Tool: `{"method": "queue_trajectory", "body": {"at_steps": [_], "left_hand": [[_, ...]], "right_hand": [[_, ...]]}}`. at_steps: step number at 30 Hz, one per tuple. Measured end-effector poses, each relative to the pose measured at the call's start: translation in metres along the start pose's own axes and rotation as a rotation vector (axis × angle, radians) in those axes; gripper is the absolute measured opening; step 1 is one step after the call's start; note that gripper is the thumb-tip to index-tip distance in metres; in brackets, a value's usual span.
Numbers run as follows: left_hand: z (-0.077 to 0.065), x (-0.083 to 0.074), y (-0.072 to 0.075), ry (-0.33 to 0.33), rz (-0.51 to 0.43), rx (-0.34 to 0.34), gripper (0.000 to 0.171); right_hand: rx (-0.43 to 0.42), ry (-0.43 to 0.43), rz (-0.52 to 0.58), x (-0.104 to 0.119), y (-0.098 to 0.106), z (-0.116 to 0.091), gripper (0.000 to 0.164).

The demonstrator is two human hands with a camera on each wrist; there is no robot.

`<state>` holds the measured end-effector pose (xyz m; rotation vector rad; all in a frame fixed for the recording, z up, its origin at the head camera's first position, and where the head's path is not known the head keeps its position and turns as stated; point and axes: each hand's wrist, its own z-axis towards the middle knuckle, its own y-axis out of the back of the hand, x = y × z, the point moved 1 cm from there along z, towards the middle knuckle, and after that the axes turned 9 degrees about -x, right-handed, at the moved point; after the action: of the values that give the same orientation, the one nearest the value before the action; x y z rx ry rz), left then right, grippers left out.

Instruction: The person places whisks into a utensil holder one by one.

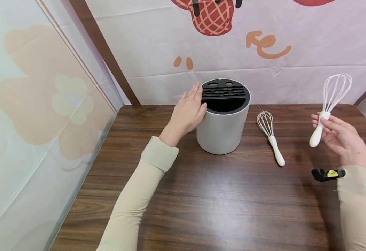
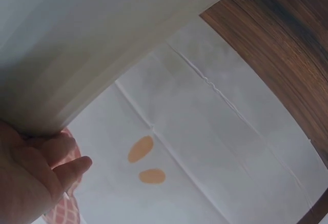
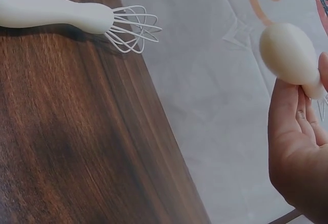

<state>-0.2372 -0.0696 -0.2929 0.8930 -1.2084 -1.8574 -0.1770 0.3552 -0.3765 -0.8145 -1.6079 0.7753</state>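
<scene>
A white utensil holder [image 1: 221, 134] with a black slotted lid [image 1: 223, 100] stands upright at the back of the table. My left hand [image 1: 187, 108] rests against its left side near the rim, fingers extended; in the left wrist view the hand [image 2: 31, 175] touches the pale wall of the holder [image 2: 102, 39]. Raised above the table at the right, a white whisk [image 1: 317, 135] has its wires pointing up. My right hand [image 1: 342, 136] pinches its handle between thumb and fingers. Between holder and right hand, a second, smaller-looking white whisk [image 1: 277, 151] lies on the wood.
The dark wooden table [image 1: 201, 202] ends at a printed fabric backdrop [image 1: 151, 52]. Another fabric wall [image 1: 29, 139] runs along the left side. A black wrist device [image 1: 322, 175] sits at the right sleeve.
</scene>
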Motion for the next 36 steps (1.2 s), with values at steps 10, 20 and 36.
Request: {"method": "queue_trajectory", "body": {"at_steps": [10,20,36], "left_hand": [[0.003,-0.009,-0.002,0.001,0.01,0.002,0.059],[0.005,-0.016,-0.005,0.01,0.011,0.008,0.059],[0.009,-0.027,-0.008,-0.003,0.017,-0.01,0.06]], "right_hand": [[-0.006,-0.01,-0.002,0.001,-0.003,0.0,0.03],[0.063,-0.027,0.019,0.0,-0.003,0.001,0.033],[0.058,0.036,-0.046,0.0,-0.016,-0.003,0.031]]}}
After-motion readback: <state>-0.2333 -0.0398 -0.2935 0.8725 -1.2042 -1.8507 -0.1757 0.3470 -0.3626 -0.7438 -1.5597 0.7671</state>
